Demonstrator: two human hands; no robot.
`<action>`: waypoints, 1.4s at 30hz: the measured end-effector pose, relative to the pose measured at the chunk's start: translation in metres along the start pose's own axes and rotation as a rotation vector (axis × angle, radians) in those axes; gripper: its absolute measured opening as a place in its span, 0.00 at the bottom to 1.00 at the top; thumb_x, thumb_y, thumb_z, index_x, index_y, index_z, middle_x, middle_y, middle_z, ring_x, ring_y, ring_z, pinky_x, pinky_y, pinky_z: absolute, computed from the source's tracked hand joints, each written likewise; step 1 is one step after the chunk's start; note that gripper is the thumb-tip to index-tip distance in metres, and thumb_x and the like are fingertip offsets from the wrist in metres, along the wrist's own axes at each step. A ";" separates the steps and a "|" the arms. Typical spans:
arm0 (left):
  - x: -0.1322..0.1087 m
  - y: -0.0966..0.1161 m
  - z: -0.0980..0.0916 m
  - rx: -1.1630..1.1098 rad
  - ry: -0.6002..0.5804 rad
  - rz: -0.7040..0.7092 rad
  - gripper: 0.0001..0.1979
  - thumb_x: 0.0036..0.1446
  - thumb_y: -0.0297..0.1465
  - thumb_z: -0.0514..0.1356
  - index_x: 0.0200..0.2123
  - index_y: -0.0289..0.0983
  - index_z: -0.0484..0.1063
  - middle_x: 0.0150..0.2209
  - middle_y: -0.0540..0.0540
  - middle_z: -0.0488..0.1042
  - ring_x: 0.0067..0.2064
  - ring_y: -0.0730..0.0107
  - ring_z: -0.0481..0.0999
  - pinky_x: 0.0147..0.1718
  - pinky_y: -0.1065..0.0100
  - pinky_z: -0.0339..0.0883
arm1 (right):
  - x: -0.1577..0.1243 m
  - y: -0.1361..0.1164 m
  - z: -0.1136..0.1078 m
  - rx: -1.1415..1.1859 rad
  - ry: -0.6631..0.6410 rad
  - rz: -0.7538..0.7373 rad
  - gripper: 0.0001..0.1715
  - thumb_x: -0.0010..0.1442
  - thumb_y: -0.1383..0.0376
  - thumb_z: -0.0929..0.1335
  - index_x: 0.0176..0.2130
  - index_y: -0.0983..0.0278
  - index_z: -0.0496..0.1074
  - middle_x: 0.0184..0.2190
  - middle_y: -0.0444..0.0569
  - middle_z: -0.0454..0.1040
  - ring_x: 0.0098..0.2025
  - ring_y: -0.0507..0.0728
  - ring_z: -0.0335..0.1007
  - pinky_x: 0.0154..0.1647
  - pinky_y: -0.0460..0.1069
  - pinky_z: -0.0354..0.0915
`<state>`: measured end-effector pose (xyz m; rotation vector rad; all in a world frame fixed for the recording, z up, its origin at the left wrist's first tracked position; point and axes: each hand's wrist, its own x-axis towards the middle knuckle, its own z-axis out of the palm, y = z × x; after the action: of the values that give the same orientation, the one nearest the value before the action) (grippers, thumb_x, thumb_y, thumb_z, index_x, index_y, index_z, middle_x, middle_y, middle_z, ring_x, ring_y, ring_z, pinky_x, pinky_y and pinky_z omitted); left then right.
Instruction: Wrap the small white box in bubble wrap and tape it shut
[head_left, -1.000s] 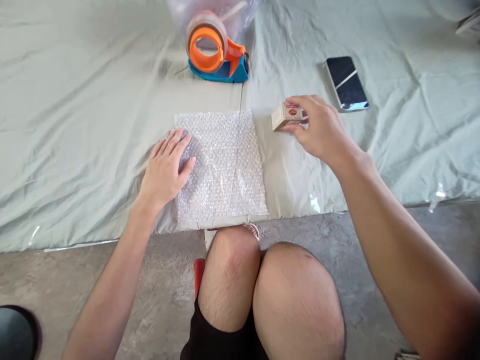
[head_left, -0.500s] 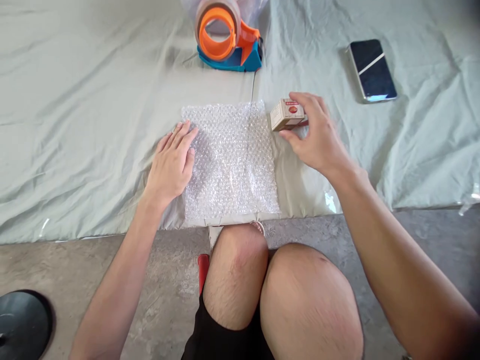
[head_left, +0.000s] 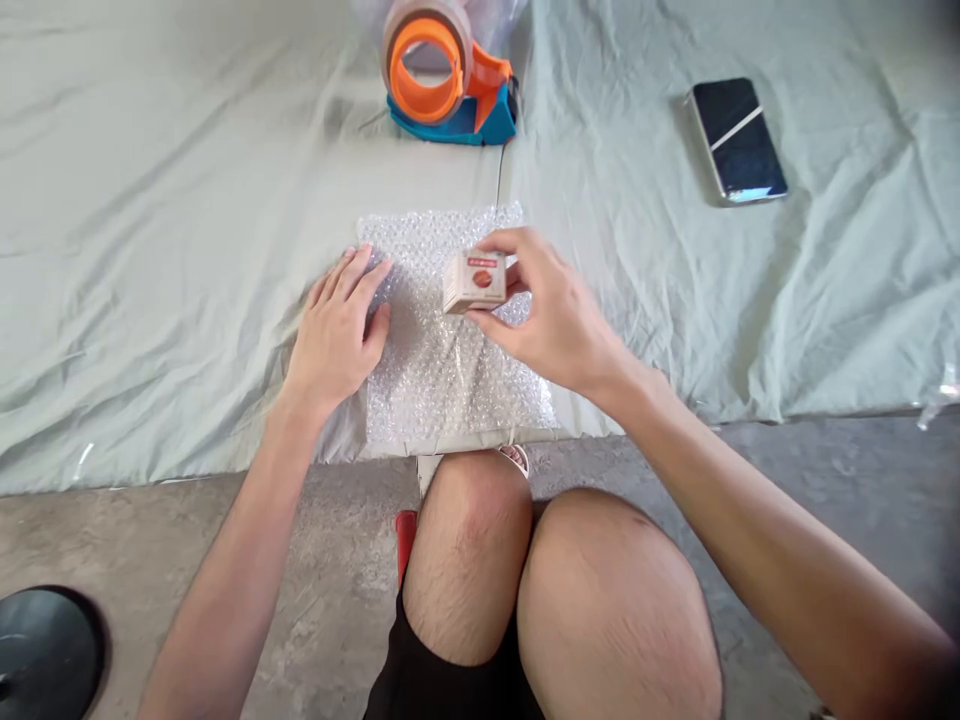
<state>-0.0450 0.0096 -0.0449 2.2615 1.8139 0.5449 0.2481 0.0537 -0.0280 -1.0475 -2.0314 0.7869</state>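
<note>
"What do we find nearest to us?"

"Our two bare knees (head_left: 472, 545), with black shorts (head_left: 442, 670). They are just at the front edge of the tabletop (head_left: 187, 220), which is covered by a wrinkled, pale green cloth. On the floor (head_left: 337, 530), at the left, we see part of a round dark object (head_left: 46, 650)."

"And on the tabletop, what comes first?"

"A sheet of bubble wrap (head_left: 420, 390) lies flat, with its near side close along the front edge."

"How are the fingers of our hands?"

"Our left hand (head_left: 334, 330) rests palm down on the left side of the sheet; its fingers are extended and a little apart. Our right hand (head_left: 559, 315) holds a small box (head_left: 480, 282) between thumb and fingers."

"Where exactly is this box?"

"Over the sheet, slightly beyond its middle. We cannot tell if it touches the bubbles."

"What lies farther from the front edge?"

"To the right, well apart from the sheet, there is a dark phone (head_left: 739, 140). Beyond the sheet stands an orange and blue tape dispenser (head_left: 487, 118), and just behind it we see part of a clear plastic bag (head_left: 496, 20)."
</note>
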 end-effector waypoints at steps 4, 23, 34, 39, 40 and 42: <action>0.001 -0.001 0.001 -0.013 -0.005 -0.009 0.31 0.81 0.35 0.54 0.82 0.46 0.68 0.86 0.45 0.63 0.88 0.46 0.59 0.87 0.40 0.57 | 0.001 0.011 0.027 0.004 -0.004 -0.015 0.33 0.71 0.66 0.77 0.70 0.50 0.73 0.69 0.51 0.77 0.54 0.65 0.84 0.60 0.66 0.84; -0.007 0.005 -0.002 -0.088 0.152 -0.047 0.33 0.77 0.39 0.63 0.80 0.46 0.63 0.79 0.38 0.73 0.81 0.40 0.69 0.83 0.36 0.61 | 0.011 0.004 0.025 -0.109 -0.037 0.112 0.53 0.69 0.61 0.79 0.83 0.41 0.62 0.81 0.48 0.70 0.64 0.74 0.82 0.69 0.77 0.81; -0.006 0.007 -0.003 -0.033 0.077 -0.055 0.24 0.76 0.41 0.61 0.71 0.45 0.77 0.77 0.39 0.74 0.79 0.36 0.72 0.81 0.36 0.63 | 0.014 0.015 0.032 -0.078 -0.010 0.056 0.40 0.70 0.71 0.73 0.76 0.47 0.72 0.74 0.49 0.78 0.71 0.71 0.79 0.73 0.71 0.79; -0.006 0.008 -0.005 -0.037 0.080 -0.034 0.25 0.77 0.40 0.62 0.73 0.47 0.75 0.77 0.41 0.75 0.80 0.38 0.71 0.82 0.35 0.62 | 0.009 0.013 0.030 -0.094 -0.019 0.054 0.42 0.74 0.60 0.76 0.80 0.45 0.67 0.76 0.50 0.76 0.68 0.72 0.80 0.73 0.74 0.79; -0.006 0.008 -0.005 -0.041 0.085 -0.026 0.26 0.77 0.39 0.62 0.74 0.47 0.74 0.77 0.41 0.75 0.80 0.38 0.72 0.82 0.35 0.63 | 0.006 0.013 0.028 -0.104 0.001 0.055 0.42 0.75 0.57 0.76 0.80 0.44 0.66 0.77 0.51 0.75 0.67 0.72 0.80 0.73 0.74 0.78; -0.007 0.009 -0.006 -0.058 0.107 -0.008 0.28 0.77 0.38 0.62 0.76 0.48 0.71 0.76 0.41 0.76 0.79 0.39 0.73 0.82 0.36 0.64 | 0.000 0.017 0.024 -0.146 0.086 0.060 0.37 0.79 0.51 0.73 0.80 0.45 0.65 0.77 0.53 0.74 0.68 0.72 0.79 0.75 0.75 0.75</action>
<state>-0.0402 0.0002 -0.0373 2.2254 1.8301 0.7197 0.2359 0.0569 -0.0546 -1.2085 -2.0163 0.6200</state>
